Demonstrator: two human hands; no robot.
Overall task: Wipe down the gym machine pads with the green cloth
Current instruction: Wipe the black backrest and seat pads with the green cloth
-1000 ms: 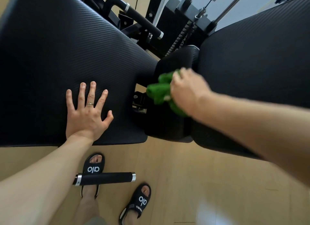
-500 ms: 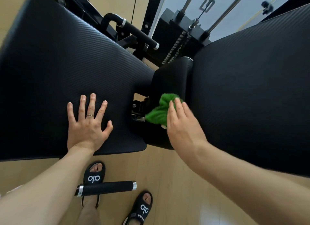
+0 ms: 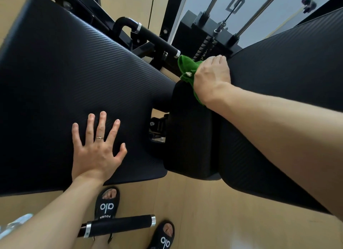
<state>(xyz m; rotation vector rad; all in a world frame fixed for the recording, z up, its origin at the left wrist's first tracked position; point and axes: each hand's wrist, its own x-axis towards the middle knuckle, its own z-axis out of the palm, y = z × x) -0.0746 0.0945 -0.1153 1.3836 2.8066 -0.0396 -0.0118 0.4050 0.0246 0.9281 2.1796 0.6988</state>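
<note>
Right hand (image 3: 211,78), gripping green cloth (image 3: 187,68), now up at middle pad (image 3: 187,133) far edge; left hand (image 3: 96,148) stays flat, fingers spread, on left pad (image 3: 65,72).

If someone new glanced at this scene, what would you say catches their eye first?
The bright green cloth stands out, pressed by the right hand onto the top of the narrow black centre pad. Lower left, the left hand rests spread flat on the wide ribbed black pad.
</note>
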